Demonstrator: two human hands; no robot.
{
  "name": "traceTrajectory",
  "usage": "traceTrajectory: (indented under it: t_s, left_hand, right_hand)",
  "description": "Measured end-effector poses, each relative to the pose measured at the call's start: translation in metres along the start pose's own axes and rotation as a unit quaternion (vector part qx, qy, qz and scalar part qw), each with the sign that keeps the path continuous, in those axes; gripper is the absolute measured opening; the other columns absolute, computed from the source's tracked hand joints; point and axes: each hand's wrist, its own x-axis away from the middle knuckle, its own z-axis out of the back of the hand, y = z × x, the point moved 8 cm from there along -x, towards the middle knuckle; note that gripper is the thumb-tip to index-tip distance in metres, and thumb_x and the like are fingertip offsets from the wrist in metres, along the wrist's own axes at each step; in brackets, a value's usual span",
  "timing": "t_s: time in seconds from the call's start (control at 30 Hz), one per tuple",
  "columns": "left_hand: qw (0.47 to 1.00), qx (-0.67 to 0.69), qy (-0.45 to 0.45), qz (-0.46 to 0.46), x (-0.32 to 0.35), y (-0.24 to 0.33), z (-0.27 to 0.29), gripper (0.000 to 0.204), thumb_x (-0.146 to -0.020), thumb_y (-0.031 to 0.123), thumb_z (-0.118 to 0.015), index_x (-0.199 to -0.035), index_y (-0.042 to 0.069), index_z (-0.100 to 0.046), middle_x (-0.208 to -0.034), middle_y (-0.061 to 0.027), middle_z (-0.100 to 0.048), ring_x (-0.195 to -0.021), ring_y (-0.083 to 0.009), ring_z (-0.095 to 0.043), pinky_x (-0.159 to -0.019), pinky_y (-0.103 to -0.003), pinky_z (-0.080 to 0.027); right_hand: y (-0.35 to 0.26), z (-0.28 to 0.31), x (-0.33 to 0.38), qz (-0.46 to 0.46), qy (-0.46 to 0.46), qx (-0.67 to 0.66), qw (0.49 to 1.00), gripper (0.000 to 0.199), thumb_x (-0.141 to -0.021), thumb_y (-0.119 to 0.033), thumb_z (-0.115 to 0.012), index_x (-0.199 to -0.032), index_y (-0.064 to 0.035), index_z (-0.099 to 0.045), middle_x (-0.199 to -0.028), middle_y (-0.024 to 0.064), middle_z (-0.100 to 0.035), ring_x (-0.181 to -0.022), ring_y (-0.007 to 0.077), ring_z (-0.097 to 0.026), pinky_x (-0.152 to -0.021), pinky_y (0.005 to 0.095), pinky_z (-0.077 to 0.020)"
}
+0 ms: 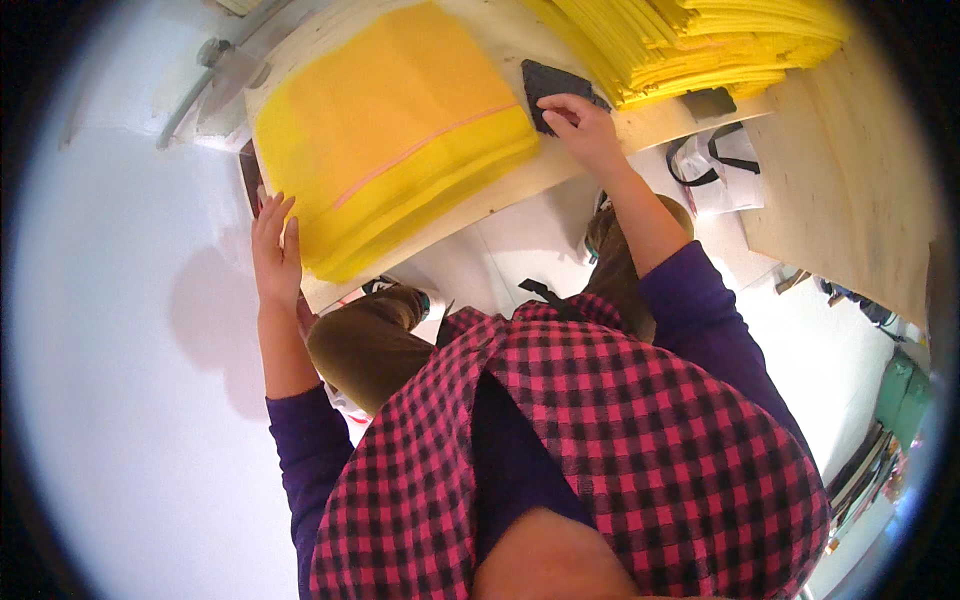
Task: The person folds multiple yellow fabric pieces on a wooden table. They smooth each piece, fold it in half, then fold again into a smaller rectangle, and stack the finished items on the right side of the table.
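Note:
A flat yellow fabric sheet or stack [400, 130], with an orange-tinted upper area and a thin pinkish-orange line across it, lies on a pale wooden table. At its left edge, my left hand [275, 250] is open, fingers stretched out and close to the fabric. Right of the fabric lies a dark stack of small flat pieces [540, 82]. My right hand [588, 132] rests over the near edge of this stack, fingers bent and thumb a little apart from the index finger. I see nothing lifted in it.
Folded yellow fabric [700, 45] is piled at the table's far right, with a small dark piece [709, 102] at its front. A white bag with black handles [722, 170] stands below the table edge. A wooden panel [840, 170] rises on the right. My knees are under the table.

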Motion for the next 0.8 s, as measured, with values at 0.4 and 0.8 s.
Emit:
traceTrajectory:
  t_s: [0.4, 0.8]
  left_hand:
    - [0.968, 0.091, -0.120, -0.201, -0.108, 0.143, -0.119, 0.037, -0.091, 0.020, -0.052, -0.127, 0.009, -0.053, -0.139, -0.0135, -0.046, -0.134, -0.0319, -0.034, -0.112, -0.048, -0.019]
    - [0.971, 0.060, -0.111, -0.203, -0.101, 0.138, -0.154, 0.051, -0.085, 0.029, -0.061, -0.130, 0.008, -0.051, -0.138, -0.0141, -0.046, -0.133, -0.0331, -0.036, -0.111, -0.045, -0.024]
  right_hand:
    - [0.021, -0.021, -0.003, -0.054, -0.011, -0.152, 0.987, 0.037, -0.083, -0.012, -0.066, -0.118, -0.0019, -0.057, -0.111, 0.0120, -0.063, -0.100, 0.0185, -0.062, -0.089, 0.0295, -0.0489]
    - [0.024, -0.049, -0.005, -0.082, -0.064, -0.133, 0.986, 0.052, -0.081, -0.008, -0.066, -0.128, 0.0030, -0.046, -0.124, 0.0167, -0.057, -0.112, 0.0229, -0.058, -0.097, 0.0323, -0.0450]
